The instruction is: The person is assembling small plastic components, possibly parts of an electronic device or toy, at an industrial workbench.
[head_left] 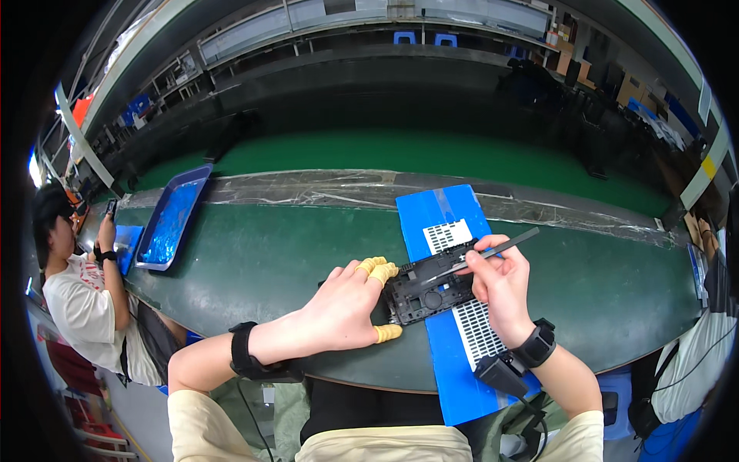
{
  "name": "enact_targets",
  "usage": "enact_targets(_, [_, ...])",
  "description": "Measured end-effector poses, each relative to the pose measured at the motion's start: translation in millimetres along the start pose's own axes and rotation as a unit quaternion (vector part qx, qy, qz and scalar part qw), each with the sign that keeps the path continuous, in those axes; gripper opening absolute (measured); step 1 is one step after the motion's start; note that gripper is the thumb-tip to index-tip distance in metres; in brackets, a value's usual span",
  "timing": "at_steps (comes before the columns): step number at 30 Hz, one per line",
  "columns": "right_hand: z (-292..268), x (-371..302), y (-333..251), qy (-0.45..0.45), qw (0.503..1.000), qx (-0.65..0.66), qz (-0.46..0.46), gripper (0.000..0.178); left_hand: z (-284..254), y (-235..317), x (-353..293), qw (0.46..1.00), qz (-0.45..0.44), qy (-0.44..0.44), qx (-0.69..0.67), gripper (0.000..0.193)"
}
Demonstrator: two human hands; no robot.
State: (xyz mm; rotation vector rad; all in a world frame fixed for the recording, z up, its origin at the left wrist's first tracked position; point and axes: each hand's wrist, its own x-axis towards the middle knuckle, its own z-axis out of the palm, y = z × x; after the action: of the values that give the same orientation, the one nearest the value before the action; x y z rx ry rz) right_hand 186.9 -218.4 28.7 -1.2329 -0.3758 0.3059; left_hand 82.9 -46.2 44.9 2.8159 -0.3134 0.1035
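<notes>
My left hand, with yellow finger cots on several fingertips, grips the left end of a black plastic housing. The housing has molded slots and a round feature near its middle. A slim dark tool like a pair of tweezers is pinched in my right hand. Its thin tip points down and left over the housing; whether it touches cannot be made out. Beneath the housing lies a blue board with a white sheet with a grid of dark cells, partly covered by the housing and my right hand.
A dark blue tray with bright blue film inside stands on the green table at left. A person sits there holding a phone. Clear tape covers the table's far edge. Black straps with a cable are on my wrists.
</notes>
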Motion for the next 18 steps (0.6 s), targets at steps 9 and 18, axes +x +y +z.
enact_targets(9, [8.8, 3.0, 14.2, -0.096, 0.994, -0.053, -0.001, 0.014, 0.5, 4.9, 5.3, 1.0, -0.02, -0.014, 0.011, 0.061])
enact_targets(18, [6.7, 1.0, 20.0, -0.082, 0.991, -0.105, -0.006, 0.016, 2.8, 1.3, 10.4, 0.999, -0.02, -0.025, 0.019, 0.059])
